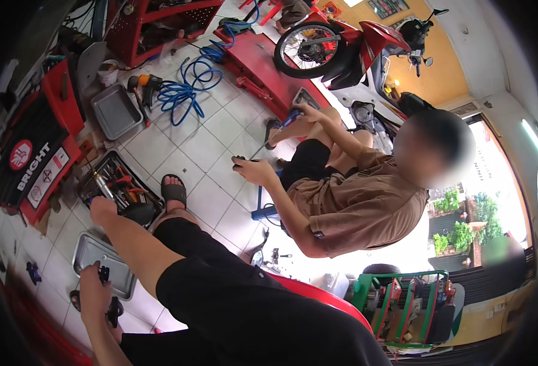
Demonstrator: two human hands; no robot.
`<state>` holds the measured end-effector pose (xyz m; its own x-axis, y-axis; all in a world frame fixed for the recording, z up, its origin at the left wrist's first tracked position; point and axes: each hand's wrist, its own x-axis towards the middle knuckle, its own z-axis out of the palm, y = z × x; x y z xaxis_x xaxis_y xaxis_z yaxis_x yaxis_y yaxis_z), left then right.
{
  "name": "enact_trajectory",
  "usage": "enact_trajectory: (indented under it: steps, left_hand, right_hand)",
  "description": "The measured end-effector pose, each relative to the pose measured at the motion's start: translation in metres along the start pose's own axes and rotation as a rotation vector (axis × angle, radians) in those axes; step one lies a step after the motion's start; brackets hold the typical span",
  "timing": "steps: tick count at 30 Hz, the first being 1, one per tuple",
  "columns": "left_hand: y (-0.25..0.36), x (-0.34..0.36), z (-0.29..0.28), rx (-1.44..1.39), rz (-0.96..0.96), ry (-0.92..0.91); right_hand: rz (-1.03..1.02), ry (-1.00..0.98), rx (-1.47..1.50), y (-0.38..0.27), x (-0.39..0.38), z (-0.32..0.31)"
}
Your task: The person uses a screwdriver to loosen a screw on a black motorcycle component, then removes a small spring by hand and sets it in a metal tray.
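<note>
My left hand (95,296) is closed around a black part (103,274), whose kind I cannot make out. It is held above a grey metal tray (83,247) on the floor. My right hand (103,210) is at the near edge of a black toolbox (155,190) full of hand tools; its fingers are mostly hidden. Just past it a slim silver tool (100,182) points up and away. A co-worker in a brown shirt (354,204) sits close by, holding a blue-handled screwdriver (292,117) and a small dark part (238,161).
A second grey tray (116,108), an orange-and-black power tool (150,85) and a coiled blue hose (189,91) lie on the tiled floor. A red motorbike (366,52) stands by a red lift (263,67). Green racks (403,305) hold parts.
</note>
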<state>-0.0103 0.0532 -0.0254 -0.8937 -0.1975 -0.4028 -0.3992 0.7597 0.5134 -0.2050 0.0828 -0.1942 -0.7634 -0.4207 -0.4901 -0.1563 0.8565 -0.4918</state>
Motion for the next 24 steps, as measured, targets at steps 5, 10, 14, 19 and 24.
enact_trajectory:
  steps: [5,10,14,19,24]
  left_hand:
    - [0.016,0.009,0.003,0.042,0.023,-0.010]
    - [0.015,0.004,-0.003,0.050,-0.009,-0.011]
    - [0.001,0.006,0.002,0.015,-0.004,0.003]
    - [0.005,0.006,0.000,0.005,-0.026,-0.007]
    - [0.017,0.013,-0.002,0.002,-0.031,-0.033]
  right_hand:
    - [0.048,0.116,0.055,0.012,-0.006,-0.020]
    - [0.121,0.168,0.177,0.009,-0.008,-0.011]
    - [0.131,0.209,0.212,0.008,-0.002,-0.006]
    - [0.134,0.178,0.222,0.009,-0.007,-0.008]
    - [0.093,0.108,0.169,0.018,-0.010,-0.011]
